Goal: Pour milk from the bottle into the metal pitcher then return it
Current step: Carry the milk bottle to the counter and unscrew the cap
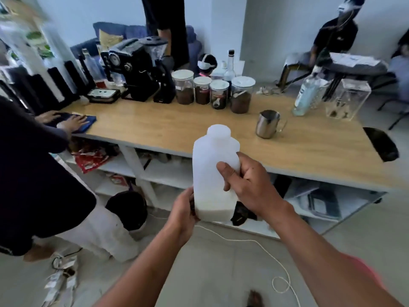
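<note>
Bottle [213,173]: one, translucent white, capped, upright, held in the air in front of the table's [155,129] near edge, with a shallow layer of milk at its bottom. Both hands hold it. The right hand [245,185] wraps its side, thumb across the front face; the left hand [183,209] cups the lower left corner, fingers curled round the base.

One pitcher [266,124] stands on the table, upright, handle to the right, well apart from the bottle. Bare wood lies all round it and along the whole near edge.

Four lidded jars [212,93] of brown grounds stand in a row at the far edge, a black coffee machine [137,72] to their left. Further right stand a tilted glass bottle [306,96] and a clear box [347,100].

A second person's two hands [64,120] rest on a blue cloth [88,122] at the left end.
</note>
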### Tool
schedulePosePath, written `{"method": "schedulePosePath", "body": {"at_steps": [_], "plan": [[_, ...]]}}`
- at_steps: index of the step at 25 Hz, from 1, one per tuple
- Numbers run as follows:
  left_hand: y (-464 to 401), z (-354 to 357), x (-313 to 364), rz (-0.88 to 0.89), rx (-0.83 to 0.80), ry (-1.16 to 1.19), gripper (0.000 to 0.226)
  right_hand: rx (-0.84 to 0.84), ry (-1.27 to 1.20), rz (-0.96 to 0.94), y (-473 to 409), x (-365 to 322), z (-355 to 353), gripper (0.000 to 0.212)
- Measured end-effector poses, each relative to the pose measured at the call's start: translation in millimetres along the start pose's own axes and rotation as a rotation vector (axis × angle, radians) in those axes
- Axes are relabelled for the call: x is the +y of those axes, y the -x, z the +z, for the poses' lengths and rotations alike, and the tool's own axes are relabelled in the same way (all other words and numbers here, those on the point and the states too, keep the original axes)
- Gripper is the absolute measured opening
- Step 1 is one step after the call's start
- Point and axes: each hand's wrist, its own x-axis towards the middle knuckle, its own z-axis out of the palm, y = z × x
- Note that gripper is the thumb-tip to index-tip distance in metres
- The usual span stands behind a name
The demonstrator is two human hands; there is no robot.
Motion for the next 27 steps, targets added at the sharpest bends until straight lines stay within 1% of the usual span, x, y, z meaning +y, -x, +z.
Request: {"method": "schedulePosePath", "body": {"at_steps": [6, 9, 15, 18, 22, 25, 27], "plan": [[-45, 101, 4, 0.004, -0.109, -0.066, 0.038, 0.117, 0.022, 0.043, -30, 42, -88, 0.032], [-68, 154, 6, -0.015, -0.110, -0.081, 0.036, 0.145, 0.018, 0.051, -48, 62, -131, 0.032], [-104, 219, 6, -0.044, -0.140, -0.093, 0.039, 0.184, -0.056, 0.090, -77, 95, -189, 0.034], [-118, 243, 4, -0.085, -0.153, -0.124, 0.038, 0.230, -0.154, 0.149, -91, 115, -202, 0.042], [-150, 258, 8, -0.106, -0.168, -0.159, 0.037, 0.249, -0.311, 0.226, -113, 132, -209, 0.049], [-179, 261, 18, -0.109, -0.186, -0.197, 0.037, 0.289, -0.448, 0.265, -132, 142, -205, 0.039], [-191, 264, 25, -0.122, -0.183, -0.207, 0.036, 0.320, -0.491, 0.308, -144, 148, -203, 0.039]]}}
